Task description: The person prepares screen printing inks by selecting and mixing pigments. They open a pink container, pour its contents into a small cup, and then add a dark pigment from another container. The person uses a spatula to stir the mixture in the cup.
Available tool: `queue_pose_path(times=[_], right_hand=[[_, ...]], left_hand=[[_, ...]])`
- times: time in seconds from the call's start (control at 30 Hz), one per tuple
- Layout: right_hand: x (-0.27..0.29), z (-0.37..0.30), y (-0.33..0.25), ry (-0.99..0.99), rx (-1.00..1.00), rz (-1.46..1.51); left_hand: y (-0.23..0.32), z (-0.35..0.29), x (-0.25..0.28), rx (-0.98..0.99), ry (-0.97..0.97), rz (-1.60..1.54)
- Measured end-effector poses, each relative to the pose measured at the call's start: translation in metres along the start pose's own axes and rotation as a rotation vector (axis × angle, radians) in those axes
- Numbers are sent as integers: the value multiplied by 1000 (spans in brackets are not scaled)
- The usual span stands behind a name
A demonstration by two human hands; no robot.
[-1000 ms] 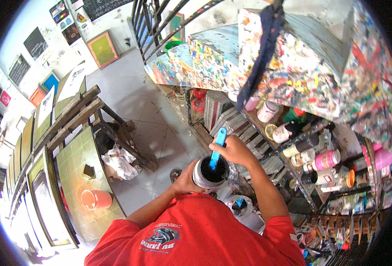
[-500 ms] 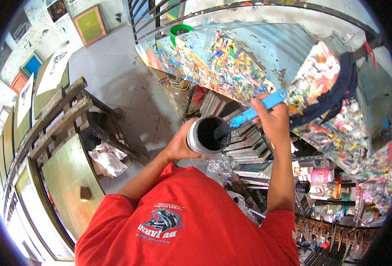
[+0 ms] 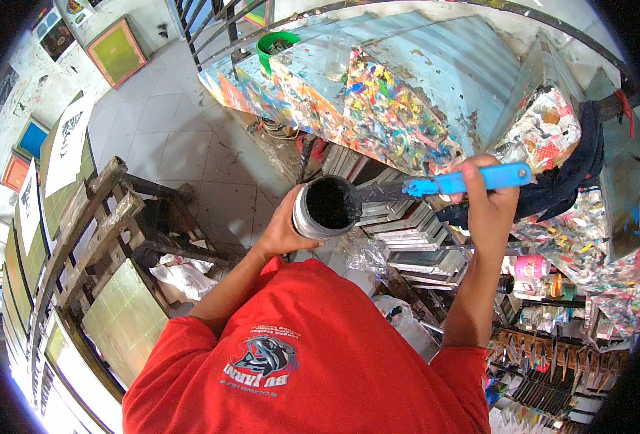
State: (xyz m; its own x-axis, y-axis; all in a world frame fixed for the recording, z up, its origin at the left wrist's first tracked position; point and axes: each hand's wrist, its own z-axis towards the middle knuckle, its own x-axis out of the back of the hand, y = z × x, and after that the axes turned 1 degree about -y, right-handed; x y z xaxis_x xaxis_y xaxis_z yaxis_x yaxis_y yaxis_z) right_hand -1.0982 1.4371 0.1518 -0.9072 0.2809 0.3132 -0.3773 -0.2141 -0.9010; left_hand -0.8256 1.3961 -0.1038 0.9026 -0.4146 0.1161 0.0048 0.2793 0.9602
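Observation:
My left hand (image 3: 280, 226) is wrapped round the side of a round whitish plastic tub (image 3: 303, 215), which is tilted with its mouth to the right. Thick black ink or paint (image 3: 327, 205) coats the inside of the tub. In my right hand (image 3: 490, 202) is a spatula with a blue handle (image 3: 435, 185), gripped near the far end of that handle. Black stuff covers its blade (image 3: 381, 192), and the tip reaches the tub's right rim. Whether the tip touches the rim I cannot tell.
Ahead is a paint-splattered, light blue table (image 3: 435, 65) with a green bucket (image 3: 276, 47). Screen frames (image 3: 407, 230) are stacked below it. A dark cloth (image 3: 573, 159) hangs at right, above jars (image 3: 533, 267). Wooden racks (image 3: 110, 210) with printed sheets (image 3: 70, 141) stand left.
My right hand has moved right, drawing the spatula's blade from inside the tub to its rim, the handle now nearly level. The tub has shifted slightly left. The whole view has turned a little.

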Motion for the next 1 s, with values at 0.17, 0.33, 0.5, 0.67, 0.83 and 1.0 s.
queue_pose_path(times=[0.17,0.33,0.5,0.67,0.83,1.0], right_hand=[[-10,-14,8,-209,432,-198],[-51,-41,5,-447,350,-279],[-55,-66,25,-364,378,-287],[-32,-85,23,-351,387,-261],[-13,-97,11,-322,443,-227],[-10,-109,21,25,298,-97]], left_hand=[[-4,9,-3,0,68,66],[5,18,4,48,102,58],[11,25,15,47,146,100],[3,22,22,45,187,107],[-10,19,24,37,176,114],[-9,16,26,73,184,205]])
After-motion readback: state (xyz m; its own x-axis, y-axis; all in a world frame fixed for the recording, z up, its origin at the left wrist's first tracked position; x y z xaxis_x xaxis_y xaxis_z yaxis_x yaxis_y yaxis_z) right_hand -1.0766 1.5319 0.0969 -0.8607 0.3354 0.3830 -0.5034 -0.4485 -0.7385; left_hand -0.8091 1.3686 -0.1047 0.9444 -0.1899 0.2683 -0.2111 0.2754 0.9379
